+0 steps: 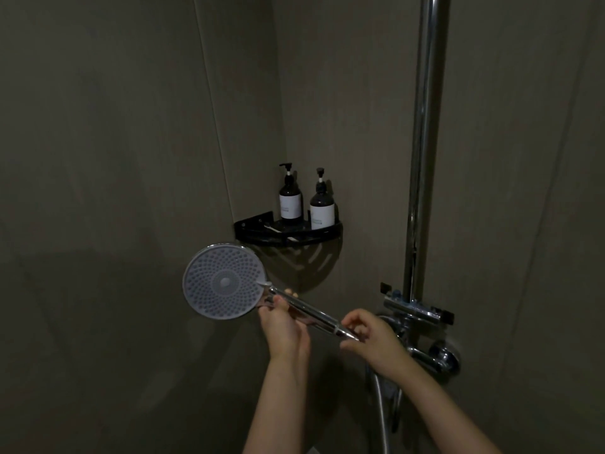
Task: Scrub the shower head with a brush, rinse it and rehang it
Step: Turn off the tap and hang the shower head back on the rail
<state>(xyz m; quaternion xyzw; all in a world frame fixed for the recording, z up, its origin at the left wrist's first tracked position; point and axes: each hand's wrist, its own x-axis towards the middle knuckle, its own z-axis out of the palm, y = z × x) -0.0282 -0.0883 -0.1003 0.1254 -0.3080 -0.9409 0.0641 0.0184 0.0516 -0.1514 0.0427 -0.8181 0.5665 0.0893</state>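
Note:
The shower head (224, 281) is a round grey disc with many nozzle dots, its face turned toward me, on a chrome handle (311, 314) that slants down to the right. My left hand (283, 319) grips the handle just below the disc. My right hand (370, 339) pinches the handle's lower end between thumb and fingers. No brush is clearly seen in either hand. A thin white stick-like item (270, 227) lies on the corner shelf; I cannot tell what it is.
A black corner shelf (255, 224) carries two dark pump bottles (290, 199) (322, 204). A chrome riser pipe (425, 142) runs up the right wall above the mixer valve (415, 311). A metal hose (381, 407) hangs below. Dark tiled walls surround.

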